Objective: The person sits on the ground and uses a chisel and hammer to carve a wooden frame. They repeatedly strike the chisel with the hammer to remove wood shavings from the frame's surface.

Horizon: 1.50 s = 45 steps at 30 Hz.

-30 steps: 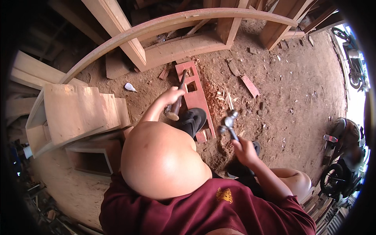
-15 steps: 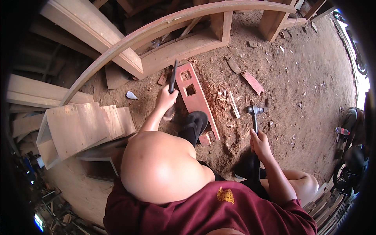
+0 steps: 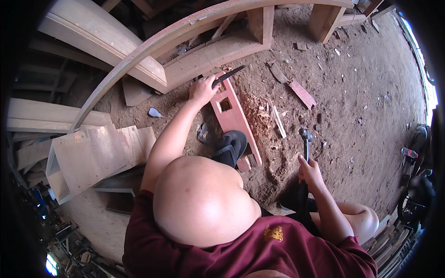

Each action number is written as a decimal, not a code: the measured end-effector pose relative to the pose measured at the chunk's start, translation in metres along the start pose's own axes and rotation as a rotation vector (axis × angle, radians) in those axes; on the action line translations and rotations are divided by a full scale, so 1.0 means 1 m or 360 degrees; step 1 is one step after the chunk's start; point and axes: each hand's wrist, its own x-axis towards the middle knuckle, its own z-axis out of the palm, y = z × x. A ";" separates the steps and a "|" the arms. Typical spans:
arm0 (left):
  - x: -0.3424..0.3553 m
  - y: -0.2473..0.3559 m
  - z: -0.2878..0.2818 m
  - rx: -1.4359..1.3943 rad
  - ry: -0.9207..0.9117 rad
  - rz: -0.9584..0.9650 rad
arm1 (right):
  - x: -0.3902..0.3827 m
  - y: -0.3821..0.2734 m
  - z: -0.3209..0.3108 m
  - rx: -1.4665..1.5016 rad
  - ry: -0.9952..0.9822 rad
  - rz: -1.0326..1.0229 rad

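My left hand [image 3: 203,89] is closed on a dark, flat chisel [image 3: 232,72], held slantwise over the top end of a red wooden board [image 3: 235,121] with square cut-through holes. The board lies on the dirt beside my dark-sandalled foot [image 3: 232,147]; its upper hole is mostly hidden by my hand and the chisel. My right hand [image 3: 309,172] grips a hammer [image 3: 305,135] upright at the lower right, apart from the board. Wood shavings [image 3: 257,107] lie to the board's right.
Curved timber [image 3: 186,17] and wooden frames [image 3: 213,55] stand along the back. Stacked panels [image 3: 90,162] sit at left. A white plastic bottle [image 3: 154,112] and wood scraps [image 3: 301,92] lie on the dirt. A motorbike [image 3: 410,199] and red-labelled bottle [image 3: 409,152] are at far right.
My left hand has moved up to the board's top end, turning the chisel from steep to slanting rightward. My right hand has moved rightward with the hammer, whose head has turned.
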 end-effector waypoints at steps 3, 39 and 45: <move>0.002 0.007 0.000 -0.0128 -0.0011 -0.0079 | 0.001 0.003 -0.001 0.0089 -0.0004 0.0054; -0.107 0.060 -0.057 -0.2979 -0.0767 -0.1580 | -0.001 -0.001 0.021 0.0010 -0.0172 0.0121; -0.098 0.047 -0.052 -0.2790 -0.0773 -0.1462 | 0.003 0.005 0.026 -0.0167 -0.0112 -0.0022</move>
